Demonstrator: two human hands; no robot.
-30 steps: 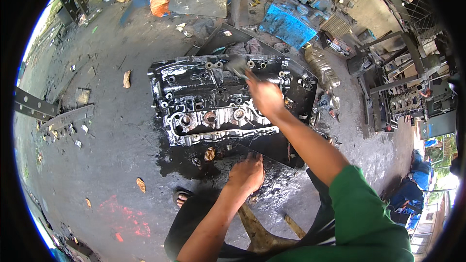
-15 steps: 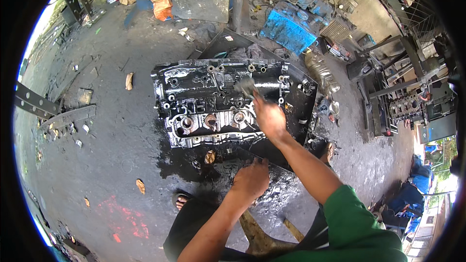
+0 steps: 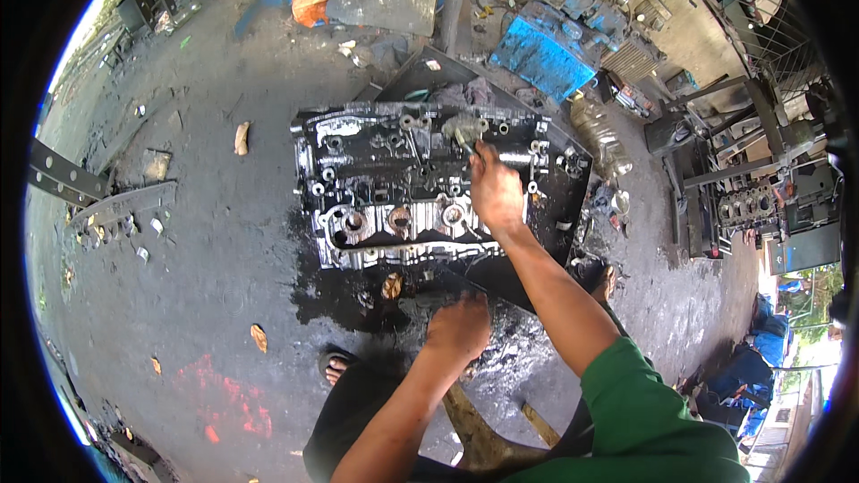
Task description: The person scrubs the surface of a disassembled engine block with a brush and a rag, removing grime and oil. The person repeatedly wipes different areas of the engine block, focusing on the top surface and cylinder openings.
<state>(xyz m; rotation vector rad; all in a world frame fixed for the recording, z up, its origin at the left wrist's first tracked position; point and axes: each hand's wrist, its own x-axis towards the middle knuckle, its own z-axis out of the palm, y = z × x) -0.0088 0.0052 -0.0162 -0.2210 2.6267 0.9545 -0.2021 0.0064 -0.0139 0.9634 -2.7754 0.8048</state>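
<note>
A wet, oily black engine cylinder head lies across a dark metal tray on the floor. Three round ports line its nearer, shinier side. My right hand is closed round the handle of a brush, whose blurred head is against the far part of the casting. Below the near edge of the tray, my left hand is closed with its knuckles up. Its fingertips are hidden, so I cannot make out whether anything is in it.
A blue motor-driven machine stands at the back right, near a plastic bottle. Racks with metal parts fill the right side. Perforated steel bars lie at the left. A sandalled foot is close by, and dark liquid wets the floor.
My right hand and the brush have moved slightly farther away across the cylinder head. My left hand stays near the same place. The whole view has shifted a little.
</note>
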